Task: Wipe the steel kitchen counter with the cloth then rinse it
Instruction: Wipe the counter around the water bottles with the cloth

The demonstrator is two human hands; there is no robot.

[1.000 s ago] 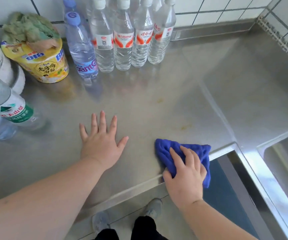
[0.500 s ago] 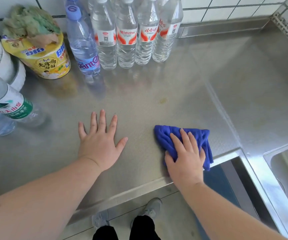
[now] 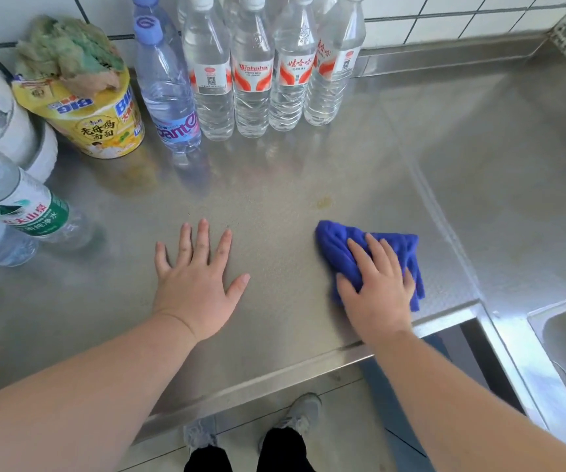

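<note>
The scene is being lit brightly and evenly by soft daylight. Hazy bottle reflections are being thrown on the steel table (image 3: 309,172), with glare along the sink rim (image 3: 526,352). Edges are being bent by wide-angle distortion; the near forearms are being slightly blurred.

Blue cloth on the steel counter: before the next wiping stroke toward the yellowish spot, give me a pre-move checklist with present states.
1. Right hand on the blue cloth, fingers spread over it: ok.
2. Cloth lying on the steel counter: ok.
3. Left hand flat on the counter, apart from the cloth: ok.
4. Path to the yellowish spot free of objects: ok.
5. Water bottles standing behind the spot, close to an overshooting stroke: not ok.
6. Cloth damp enough: cannot tell.
</note>
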